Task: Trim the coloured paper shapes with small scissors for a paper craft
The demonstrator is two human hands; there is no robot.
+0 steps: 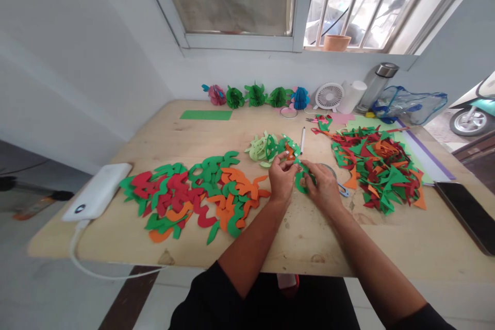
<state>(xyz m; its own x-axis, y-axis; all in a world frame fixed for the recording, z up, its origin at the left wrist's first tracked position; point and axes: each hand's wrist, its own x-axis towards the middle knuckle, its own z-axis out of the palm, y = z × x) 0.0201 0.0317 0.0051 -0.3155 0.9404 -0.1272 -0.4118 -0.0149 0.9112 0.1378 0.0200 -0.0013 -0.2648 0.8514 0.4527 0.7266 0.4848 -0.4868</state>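
A green paper cutout is at the table's middle, between my hands. My left hand pinches its upper left side with bent fingers. From the other side, my right hand grips the same cutout, thumb and fingers closed on it; part of the paper is hidden beneath them. Just beyond lie light green paper cutouts and dark green pieces with pale dots. A white pen rests behind my fingers. Beside my right hand lie scissors with a blue-grey handle, partly covered.
Red, green and orange cutouts spread to the left; a pile of paper scraps lies right. A white power bank and a phone sit near the edges. Honeycomb paper figures, a small fan and a bottle line the wall.
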